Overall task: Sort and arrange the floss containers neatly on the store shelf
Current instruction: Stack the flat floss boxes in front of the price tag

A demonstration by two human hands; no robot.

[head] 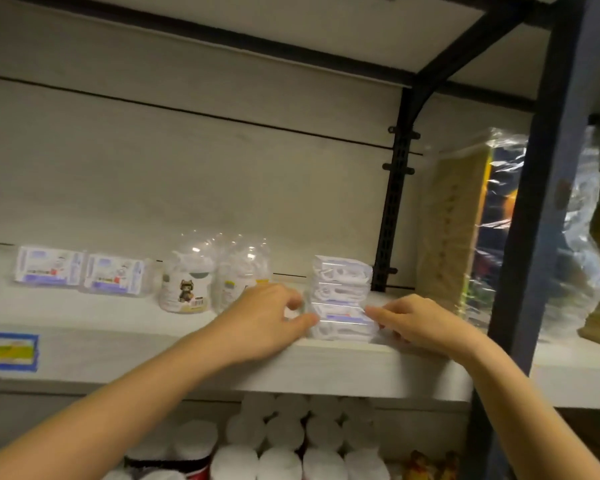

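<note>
A stack of clear flat floss-pick packs (342, 297) stands near the front of the white shelf (326, 368). My left hand (264, 320) presses thumb and fingertips against the stack's lower left side. My right hand (420, 323) touches its lower right side with the fingertips. To the left stand two clear round floss jars (187, 282) (241, 271), one with a cartoon label. Further left, two flat rectangular floss boxes (49, 265) (116, 274) lean side by side against the back wall.
A black shelf bracket (394, 209) rises just behind the stack. A dark upright post (541, 202) stands at the right, with plastic-wrapped goods (465, 220) beside it. White rolls (291, 441) fill the shelf below. A blue price label (7, 351) sits on the shelf edge.
</note>
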